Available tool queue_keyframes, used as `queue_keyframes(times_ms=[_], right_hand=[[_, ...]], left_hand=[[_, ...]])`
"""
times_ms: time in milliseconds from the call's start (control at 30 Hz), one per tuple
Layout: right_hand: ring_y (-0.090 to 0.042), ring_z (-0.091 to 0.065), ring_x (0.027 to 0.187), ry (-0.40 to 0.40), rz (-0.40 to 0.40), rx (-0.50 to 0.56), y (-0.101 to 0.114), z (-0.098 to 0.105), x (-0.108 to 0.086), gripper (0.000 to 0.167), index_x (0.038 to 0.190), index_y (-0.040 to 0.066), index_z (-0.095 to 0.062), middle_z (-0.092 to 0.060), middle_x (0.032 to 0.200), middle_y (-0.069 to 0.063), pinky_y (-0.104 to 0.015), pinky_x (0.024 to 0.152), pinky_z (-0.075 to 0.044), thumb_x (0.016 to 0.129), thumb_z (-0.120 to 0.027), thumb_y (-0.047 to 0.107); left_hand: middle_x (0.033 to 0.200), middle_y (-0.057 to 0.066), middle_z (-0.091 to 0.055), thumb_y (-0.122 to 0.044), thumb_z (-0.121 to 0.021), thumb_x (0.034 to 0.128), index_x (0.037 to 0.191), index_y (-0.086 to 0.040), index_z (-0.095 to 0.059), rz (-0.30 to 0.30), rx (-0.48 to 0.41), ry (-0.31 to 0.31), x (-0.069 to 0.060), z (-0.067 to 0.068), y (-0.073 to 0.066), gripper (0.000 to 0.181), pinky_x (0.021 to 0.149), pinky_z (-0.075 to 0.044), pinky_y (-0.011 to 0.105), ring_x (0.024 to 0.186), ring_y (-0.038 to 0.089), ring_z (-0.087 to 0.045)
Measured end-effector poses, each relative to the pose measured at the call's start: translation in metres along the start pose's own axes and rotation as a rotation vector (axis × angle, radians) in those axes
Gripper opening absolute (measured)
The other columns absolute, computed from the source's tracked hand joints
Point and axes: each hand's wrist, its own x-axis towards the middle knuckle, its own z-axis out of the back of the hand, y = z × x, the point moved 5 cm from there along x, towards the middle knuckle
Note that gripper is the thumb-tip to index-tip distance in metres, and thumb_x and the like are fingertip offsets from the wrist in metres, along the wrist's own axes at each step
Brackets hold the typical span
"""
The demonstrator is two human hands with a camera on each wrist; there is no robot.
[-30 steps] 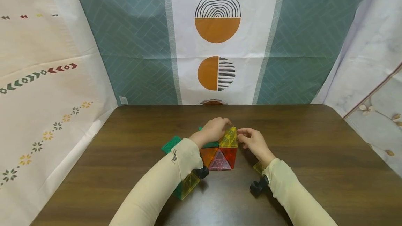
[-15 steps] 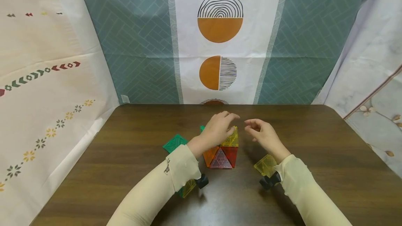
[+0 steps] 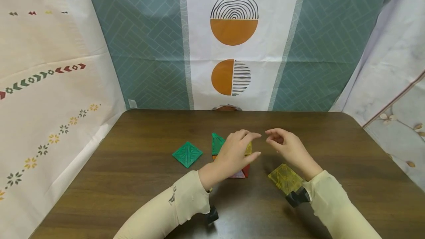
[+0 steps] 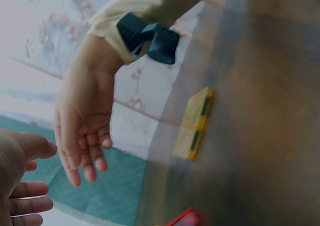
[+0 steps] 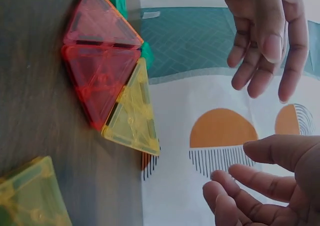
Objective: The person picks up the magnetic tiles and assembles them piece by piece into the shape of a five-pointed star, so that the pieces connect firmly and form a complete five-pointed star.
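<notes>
Head view: left hand (image 3: 234, 151), right hand (image 3: 291, 149) hover apart, empty, seemingly mid-build; yellow tiles (image 3: 284, 178) below right probably need pinching

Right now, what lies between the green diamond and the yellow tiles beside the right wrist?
The multicoloured tile build, partly hidden behind the left hand; the head view shows it.

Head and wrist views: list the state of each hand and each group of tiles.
Left hand: open, holding nothing
Right hand: fingers loosely curved, holding nothing
Multicoloured cluster: tiles joined edge to edge; partly hidden in the head view
Green diamond: flat on the table, apart from the cluster
Yellow tiles: lying on the table, apart from the cluster
</notes>
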Motion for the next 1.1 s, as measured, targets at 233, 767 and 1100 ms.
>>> queue_keyframes(times_ms=[233,767,1100], right_hand=[[-0.025,-0.065,0.093,0.002,0.033,-0.091,-0.005,0.006,-0.016,0.033,0.122,0.005,-0.06,-0.068,0.106,-0.011,-0.041,0.077,-0.055,0.094,-0.062,0.02],[-0.018,-0.066,0.079,0.04,0.074,-0.229,-0.027,0.01,-0.04,0.027,0.109,0.001,-0.066,-0.069,0.088,-0.002,-0.033,0.067,-0.053,0.087,-0.07,0.015],[-0.014,-0.06,0.076,0.115,0.021,-0.29,-0.046,0.009,-0.047,0.027,0.107,0.001,-0.065,-0.067,0.087,-0.001,-0.031,0.062,-0.049,0.087,-0.07,0.018]], left_hand=[[0.106,0.001,-0.063,-0.034,-0.078,0.0804,0.123,-0.014,-0.059,-0.028,0.007,-0.04,-0.015,-0.019,-0.014,0.051,0.086,-0.05,0.03,0.096,0.016,-0.062],[0.122,-0.003,-0.062,-0.054,-0.075,0.0764,0.13,-0.019,-0.055,0.057,0.065,0.184,-0.027,-0.07,-0.035,0.067,0.099,-0.046,0.028,0.114,0.013,-0.058],[0.122,-0.005,-0.062,-0.055,-0.074,0.0763,0.129,-0.02,-0.054,0.131,0.022,0.255,-0.028,-0.093,-0.035,0.067,0.097,-0.045,0.026,0.113,0.011,-0.057]])
